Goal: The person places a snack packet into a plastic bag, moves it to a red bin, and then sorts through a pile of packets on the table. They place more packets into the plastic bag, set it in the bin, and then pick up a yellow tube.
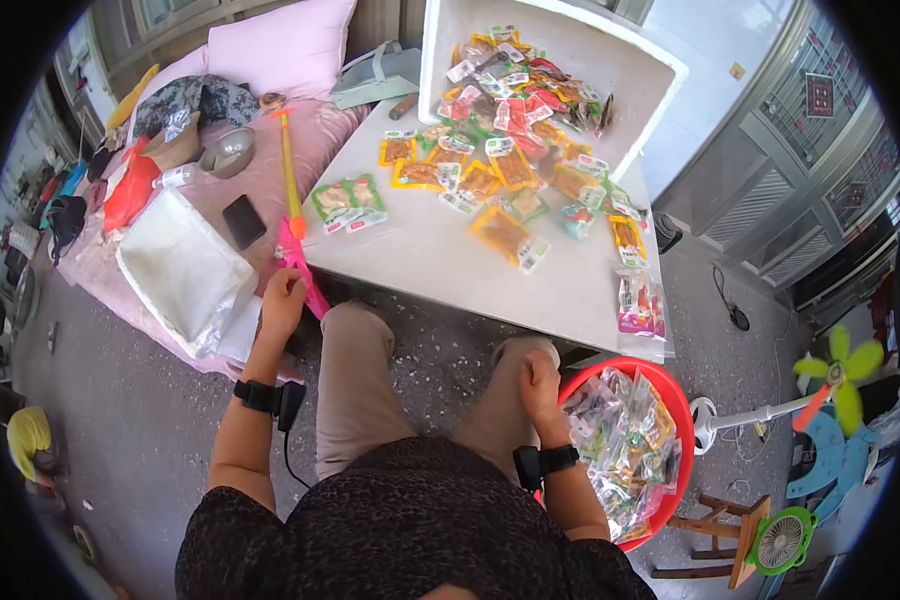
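My left hand (pixel 285 302) is raised beside my left knee with its fingers curled closed. Nothing shows in it, and a bright pink object (pixel 298 262) lies just behind. Close to my right thigh, my right hand (pixel 541 386) is loosely closed, also with nothing visible in it. To its right, a red tub (pixel 685 420) holds many clear sealed food packets (pixel 620 440). On the white table (pixel 420 255) ahead lie yellow-edged food packets (pixel 510 238), a green-edged pair (pixel 350 203) and a purple-edged packet (pixel 640 305).
A white foam box (pixel 660 90) lies tipped on the table, packets spilling from it. At left, a pink-covered bed (pixel 90 255) bears a white foam tray (pixel 175 265), a phone (pixel 243 222) and a metal bowl (pixel 228 153). Fans and a wooden stool (pixel 745 540) stand right.
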A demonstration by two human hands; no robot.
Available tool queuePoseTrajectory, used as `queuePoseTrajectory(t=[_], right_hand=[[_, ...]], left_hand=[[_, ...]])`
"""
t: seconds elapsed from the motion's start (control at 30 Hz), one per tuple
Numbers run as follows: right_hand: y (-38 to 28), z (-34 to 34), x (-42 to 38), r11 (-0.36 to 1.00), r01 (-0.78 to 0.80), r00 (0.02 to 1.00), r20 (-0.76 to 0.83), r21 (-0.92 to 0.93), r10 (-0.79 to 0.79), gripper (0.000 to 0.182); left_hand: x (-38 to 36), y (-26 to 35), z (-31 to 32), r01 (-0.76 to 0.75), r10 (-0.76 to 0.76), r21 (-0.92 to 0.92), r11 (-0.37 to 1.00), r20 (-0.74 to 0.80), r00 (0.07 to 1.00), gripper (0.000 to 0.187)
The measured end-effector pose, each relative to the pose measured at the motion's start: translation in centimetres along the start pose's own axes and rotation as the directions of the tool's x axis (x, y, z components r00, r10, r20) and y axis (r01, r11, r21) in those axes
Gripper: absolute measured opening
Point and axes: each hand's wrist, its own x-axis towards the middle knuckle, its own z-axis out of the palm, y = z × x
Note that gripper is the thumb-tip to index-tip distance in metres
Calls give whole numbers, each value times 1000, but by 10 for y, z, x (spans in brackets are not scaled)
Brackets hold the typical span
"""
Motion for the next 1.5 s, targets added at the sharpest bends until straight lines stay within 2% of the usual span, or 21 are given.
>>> queuePoseTrajectory(t=[0.07, 0.1, 0.2, 0.3, 0.37, 0.5, 0.6, 0.73, 0.83, 0.93, 1.0, 1.03, 1.1, 1.2, 1.23, 1.33, 1.4, 1.43, 1.5], right_hand=[[-1, 10, -6, 990, 42, 999, -25, -136, -46, 20], [-1, 12, -7, 988, 49, 998, -24, -144, -53, 20], [-1, 16, -8, 984, 53, 998, -15, -168, -57, 21], [2, 16, -7, 977, 22, 1000, 5, -211, -21, 20], [-1, 14, -8, 969, 4, 1000, 16, -246, 0, 21], [-4, 14, -5, 971, 33, 999, 2, -235, -33, 19], [-2, 16, -2, 973, 40, 999, 0, -228, -41, 17], [-2, 17, -2, 967, 41, 999, -6, -252, -44, 16], [-2, 17, -2, 970, 22, 1000, 11, -244, -20, 17], [1, 16, -5, 973, 9, 1000, 19, -232, -5, 18], [5, 18, -6, 972, 19, 1000, 20, -232, -14, 19], [7, 19, -7, 971, 25, 1000, 17, -238, -21, 20], [5, 18, -8, 969, 27, 1000, 18, -247, -23, 20], [-2, 17, -4, 969, 15, 1000, 23, -246, -10, 21], [-4, 17, -4, 971, 10, 1000, 23, -240, -5, 21], [-4, 16, -5, 976, 4, 1000, 9, -218, -2, 21], [-2, 16, -6, 977, -2, 1000, 3, -212, 3, 21], [-1, 16, -7, 977, -7, 1000, 5, -214, 8, 21], [-2, 14, -8, 983, -3, 1000, 0, -186, 3, 21]], left_hand=[[28, -9, -8, -20, 33, 223, 975, -53, 998, 22], [39, -15, -10, -23, 49, 332, 943, -71, 996, 26], [62, -15, -1, 46, -12, 414, 909, -84, 996, 38], [77, -4, 6, 82, -113, 446, 891, 43, 993, 49], [86, -12, 15, 127, -176, 447, 886, 68, 982, 53], [102, -29, 28, 199, -236, 448, 872, 27, 971, 57], [106, 4, 18, 282, -340, 432, 857, 62, 938, 55], [126, -6, 23, 308, -356, 426, 851, 38, 934, 51], [141, -24, 33, 271, -311, 506, 819, -5, 950, 46], [154, -27, 33, 325, -375, 367, 871, 70, 924, 41], [181, -83, 47, 305, -309, 210, 929, -18, 951, 33], [184, -76, 44, 417, -419, 58, 907, 34, 907, 28], [186, -63, 30, 628, -600, -212, 749, 186, 778, 21], [187, -50, 14, 647, -586, -451, 615, 288, 758, 12], [176, -32, 11, 599, -585, -622, 504, 263, 767, 10], [148, -17, -2, 609, -540, -644, 463, 340, 770, 8], [113, -10, -14, 535, -452, -674, 510, 319, 833, 6], [90, -2, -24, 495, -401, -674, 548, 308, 863, 7], [52, -24, -43, 429, -184, -670, 606, 406, 895, 9]])
